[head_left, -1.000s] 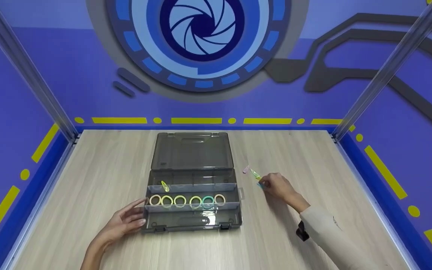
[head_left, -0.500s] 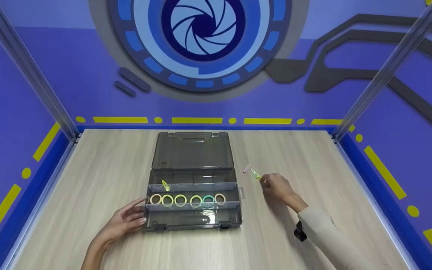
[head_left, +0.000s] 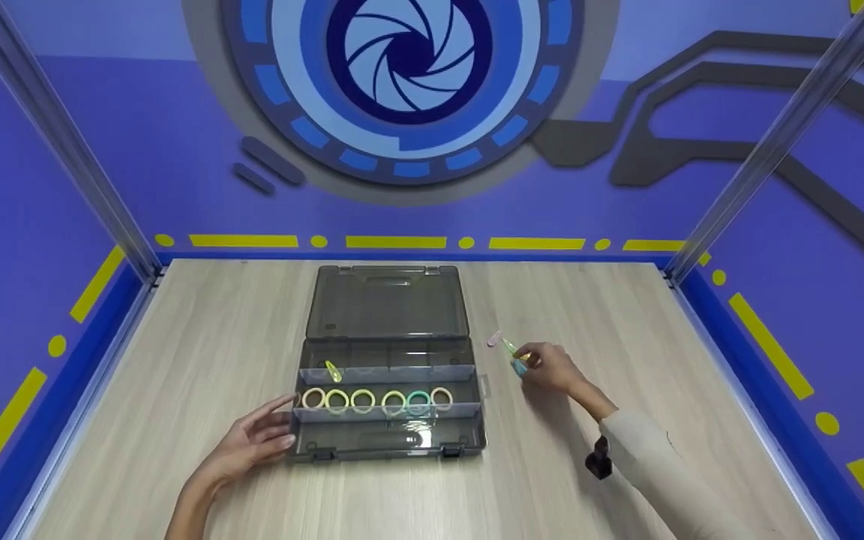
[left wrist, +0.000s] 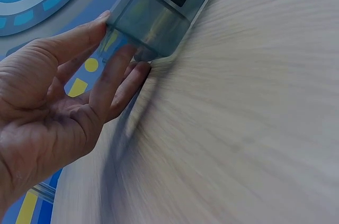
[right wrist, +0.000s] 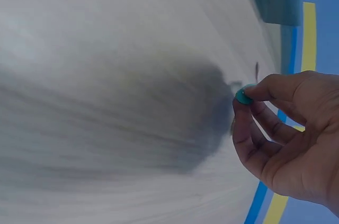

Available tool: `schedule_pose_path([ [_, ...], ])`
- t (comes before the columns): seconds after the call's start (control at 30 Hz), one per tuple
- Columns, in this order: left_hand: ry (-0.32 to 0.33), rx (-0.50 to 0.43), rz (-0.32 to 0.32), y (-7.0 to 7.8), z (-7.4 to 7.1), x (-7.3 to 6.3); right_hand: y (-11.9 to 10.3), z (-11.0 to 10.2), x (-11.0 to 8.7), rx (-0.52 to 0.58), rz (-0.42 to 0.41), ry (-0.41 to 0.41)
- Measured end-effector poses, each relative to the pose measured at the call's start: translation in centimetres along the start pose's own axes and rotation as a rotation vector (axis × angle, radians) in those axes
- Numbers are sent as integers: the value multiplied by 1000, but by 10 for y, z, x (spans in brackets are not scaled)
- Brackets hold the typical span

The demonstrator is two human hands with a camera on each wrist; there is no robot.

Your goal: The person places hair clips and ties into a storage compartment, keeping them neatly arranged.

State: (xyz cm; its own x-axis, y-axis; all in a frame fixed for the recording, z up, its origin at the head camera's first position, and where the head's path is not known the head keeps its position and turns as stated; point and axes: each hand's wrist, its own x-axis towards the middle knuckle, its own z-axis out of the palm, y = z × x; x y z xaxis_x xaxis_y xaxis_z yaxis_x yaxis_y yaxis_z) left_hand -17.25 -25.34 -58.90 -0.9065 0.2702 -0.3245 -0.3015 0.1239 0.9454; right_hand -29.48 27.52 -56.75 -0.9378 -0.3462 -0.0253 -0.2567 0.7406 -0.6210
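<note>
My right hand (head_left: 552, 367) pinches a teal hair clip (head_left: 519, 367) between thumb and index finger, right of the box; the right wrist view shows the clip's rounded teal end (right wrist: 244, 95). A yellow-green hair clip (head_left: 508, 346) lies by those fingertips, partly hidden, with a pink hair clip (head_left: 494, 340) just beyond. The fingertips of my left hand (head_left: 243, 448) touch the left end of a grey see-through compartment box (head_left: 387, 437), its fingers fairly straight. In the box, a yellow hair clip (head_left: 334, 371) leans at the rear divider, and several hair ties (head_left: 363, 400) line the middle compartment.
The box's lid (head_left: 388, 304) lies folded back toward the rear wall. Two latches (head_left: 452, 450) stick out at its front edge. Blue printed walls (head_left: 402, 210) and metal posts (head_left: 762, 142) bound the wooden table (head_left: 589, 300).
The teal clip, hidden by the right hand half a second ago, now shows pinched in its fingertips. The right hand has shifted only slightly. The left hand stays at the box.
</note>
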Motion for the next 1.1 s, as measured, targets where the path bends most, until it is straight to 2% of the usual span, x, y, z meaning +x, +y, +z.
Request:
schedule_pose_path([
  [0.17,0,-14,0,-1,-1,-3,-9,-1,7,42,-16,-45],
  [0.3,0,-24,-2,-1,-2,-3,-17,-1,12,55,-62,-41],
  [0.4,11,-9,-13,-1,0,-2,-23,-2,14,118,-65,-33],
  [0.67,39,16,-37,0,2,-1,-37,-3,24,264,-17,-20],
  [0.73,40,16,-29,1,1,-2,-52,-7,23,310,-7,-27],
  [0.83,34,18,-21,2,0,-2,-60,-4,27,363,5,-36],
  [1.0,28,16,-34,2,1,-1,-61,4,39,377,25,-36],
  [1.1,27,10,-37,1,1,-2,-68,7,44,393,8,-32],
])
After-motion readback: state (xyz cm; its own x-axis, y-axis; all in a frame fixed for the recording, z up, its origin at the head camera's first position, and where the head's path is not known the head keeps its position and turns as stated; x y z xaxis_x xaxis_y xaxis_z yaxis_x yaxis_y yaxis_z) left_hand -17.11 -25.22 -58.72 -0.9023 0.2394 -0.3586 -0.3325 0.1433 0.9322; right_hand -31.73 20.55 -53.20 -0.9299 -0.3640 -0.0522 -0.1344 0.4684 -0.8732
